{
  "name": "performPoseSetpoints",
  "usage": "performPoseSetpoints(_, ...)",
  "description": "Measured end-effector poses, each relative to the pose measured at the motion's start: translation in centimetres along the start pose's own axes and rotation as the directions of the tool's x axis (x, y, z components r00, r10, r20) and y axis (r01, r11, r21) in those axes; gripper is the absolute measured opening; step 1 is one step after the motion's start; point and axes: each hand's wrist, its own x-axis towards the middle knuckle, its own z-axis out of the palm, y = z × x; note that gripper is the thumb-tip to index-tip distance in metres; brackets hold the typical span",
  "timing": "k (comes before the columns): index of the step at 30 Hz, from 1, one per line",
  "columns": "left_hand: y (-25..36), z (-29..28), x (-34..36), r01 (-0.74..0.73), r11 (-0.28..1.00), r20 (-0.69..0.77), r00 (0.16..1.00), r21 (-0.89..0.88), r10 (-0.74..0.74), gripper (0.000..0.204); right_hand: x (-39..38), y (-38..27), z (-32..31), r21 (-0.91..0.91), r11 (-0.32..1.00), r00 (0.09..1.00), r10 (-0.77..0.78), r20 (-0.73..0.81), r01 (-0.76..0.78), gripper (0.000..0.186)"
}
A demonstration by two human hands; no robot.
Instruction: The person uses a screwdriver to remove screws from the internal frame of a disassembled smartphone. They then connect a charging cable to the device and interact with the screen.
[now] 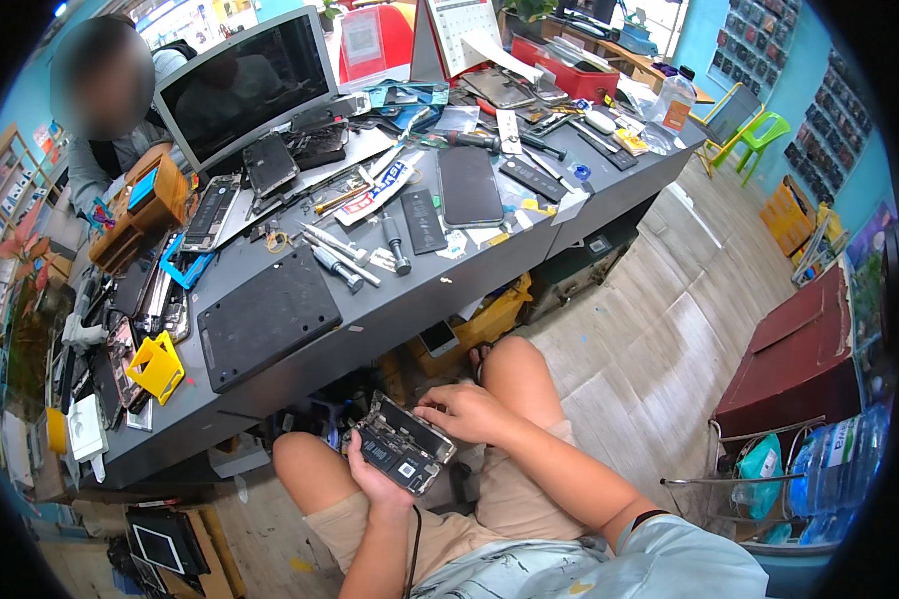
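Observation:
An opened smartphone (402,445) lies over my lap, its black battery and inner parts facing up. My left hand (378,476) is closed around its lower left side and supports it from beneath. At the phone's upper right edge is my right hand (465,411), with the fingers curled together. Whether those fingertips pinch a small part or just the phone's edge is hidden. A dark cable (416,544) runs down beside my left wrist.
A grey desk (370,314) ahead carries a monitor (250,90), a black flat panel (268,317), screwdrivers (395,246), a dark phone (469,187) and a yellow holder (157,367). A person (110,120) sits across it. A dark red box (784,344) stands right.

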Motion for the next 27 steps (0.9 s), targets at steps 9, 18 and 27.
performPoseSetpoints(9,-0.13,0.38,-0.28,0.009,1.0,-0.008,1.0,0.01,-0.009,0.062,0.3,0.33,0.13,-0.062,0.998,0.999,-0.016,0.035,0.018,0.033)
performPoseSetpoints(18,-0.05,0.87,-0.37,0.032,0.999,-0.001,0.999,0.01,-0.032,0.063,0.32,-0.08,0.35,-0.029,1.0,1.0,0.003,0.013,-0.003,0.034)
performPoseSetpoints(27,-0.17,0.18,0.08,0.016,1.0,-0.012,1.0,-0.011,-0.016,0.061,0.47,0.13,0.45,-0.027,1.0,1.0,-0.001,0.026,0.001,0.033)
